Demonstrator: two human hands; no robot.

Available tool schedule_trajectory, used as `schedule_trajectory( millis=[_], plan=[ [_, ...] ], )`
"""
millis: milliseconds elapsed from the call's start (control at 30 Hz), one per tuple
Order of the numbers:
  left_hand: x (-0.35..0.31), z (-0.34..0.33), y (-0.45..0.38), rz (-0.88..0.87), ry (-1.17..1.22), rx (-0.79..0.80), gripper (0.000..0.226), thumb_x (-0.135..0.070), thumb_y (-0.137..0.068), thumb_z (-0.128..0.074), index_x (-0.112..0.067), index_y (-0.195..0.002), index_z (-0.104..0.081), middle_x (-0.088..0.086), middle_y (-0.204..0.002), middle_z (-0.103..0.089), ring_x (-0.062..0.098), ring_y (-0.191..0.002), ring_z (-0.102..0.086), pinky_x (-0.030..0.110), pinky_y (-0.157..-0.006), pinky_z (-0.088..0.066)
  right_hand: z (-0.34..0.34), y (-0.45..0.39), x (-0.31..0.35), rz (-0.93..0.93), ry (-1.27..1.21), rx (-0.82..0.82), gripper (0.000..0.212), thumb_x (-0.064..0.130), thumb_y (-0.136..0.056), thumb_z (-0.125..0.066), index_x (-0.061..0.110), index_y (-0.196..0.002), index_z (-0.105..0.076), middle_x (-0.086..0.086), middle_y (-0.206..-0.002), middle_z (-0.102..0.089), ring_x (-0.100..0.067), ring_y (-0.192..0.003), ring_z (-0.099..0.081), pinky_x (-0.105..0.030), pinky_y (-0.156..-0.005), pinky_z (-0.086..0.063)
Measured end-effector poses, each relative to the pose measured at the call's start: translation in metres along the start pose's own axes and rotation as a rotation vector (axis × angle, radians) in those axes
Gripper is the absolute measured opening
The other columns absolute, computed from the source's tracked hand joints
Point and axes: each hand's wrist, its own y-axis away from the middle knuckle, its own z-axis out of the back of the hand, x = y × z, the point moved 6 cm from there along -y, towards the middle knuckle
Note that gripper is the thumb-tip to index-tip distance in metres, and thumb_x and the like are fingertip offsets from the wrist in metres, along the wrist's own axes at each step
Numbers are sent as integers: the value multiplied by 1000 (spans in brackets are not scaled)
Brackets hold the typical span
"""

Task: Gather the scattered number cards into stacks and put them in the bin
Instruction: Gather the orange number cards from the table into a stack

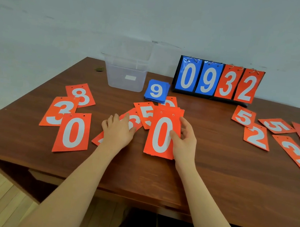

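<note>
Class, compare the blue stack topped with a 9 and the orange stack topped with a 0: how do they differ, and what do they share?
The blue stack lies untouched beside the bin; the orange stack is gripped by the right hand. Blue shows a 9, orange a 0. Blue sits farther back, orange nearer the table's front edge. Both carry white numerals.
</note>
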Motion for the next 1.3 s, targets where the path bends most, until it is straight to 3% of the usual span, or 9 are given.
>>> schedule_trajectory(
  millis=[167,367,533,733,967,1100,1233,1300],
  plan=[
    [10,10,0,-24,113,-181,53,-38,-90,-53,-21,-138,-38,12,-136,-35,29,-126,-32,43,-105,-25,-10,-8,-2,15,15,7,47,20,-93,-57,32,-136,-42,7,-130,-55,-7,-107,-56,-18,-73,-52],
    [12,40,18,-152,378,-514,44,-14,-89,-56,-12,-133,-48,13,-129,-46,24,-116,-46,28,-92,-41,-8,-5,-1,20,0,-43,46,21,-92,-57,30,-135,-43,5,-132,-55,-9,-109,-57,-31,-85,-54],
    [20,62,38,-74,704,-647,42,-16,-90,-57,-13,-131,-50,11,-128,-47,18,-115,-46,16,-87,-37,-4,2,4,37,-23,-91,46,20,-93,-56,29,-136,-42,5,-133,-53,-6,-104,-54,-31,-87,-52],
    [0,62,55,-100,969,-499,45,-19,-88,-60,-19,-132,-49,-1,-125,-45,3,-106,-42,-1,-68,-37,-11,10,14,62,-82,-42,42,22,-94,-54,29,-134,-44,5,-126,-57,-9,-103,-61,-28,-81,-55],
    [-33,37,62,-197,848,-271,53,-23,-88,-60,-18,-137,-42,-1,-126,-42,3,-108,-41,12,-86,-38,-14,20,24,123,-127,32,48,23,-89,-63,27,-134,-45,14,-113,-58,-2,-95,-62,-9,-64,-52],
    [-37,30,56,-264,740,-305,45,-25,-90,-56,-17,-133,-47,2,-127,-43,10,-114,-45,15,-89,-38,-2,18,19,143,-46,-33,49,18,-90,-61,28,-134,-44,8,-123,-57,-9,-106,-59,-19,-78,-55],
    [-33,18,32,-196,508,-264,43,-30,-94,-47,-17,-134,-46,6,-133,-44,20,-124,-37,37,-106,-32,18,7,13,123,31,-159,49,14,-94,-53,26,-140,-40,4,-137,-49,-12,-122,-50,-32,-96,-48],
    [-36,11,18,-181,349,-201,44,-36,-95,-42,-21,-136,-43,5,-138,-41,22,-130,-31,40,-108,-25,24,-1,11,105,76,-187,49,15,-96,-51,26,-142,-37,3,-142,-46,-16,-128,-46,-40,-103,-45]
  ],
)
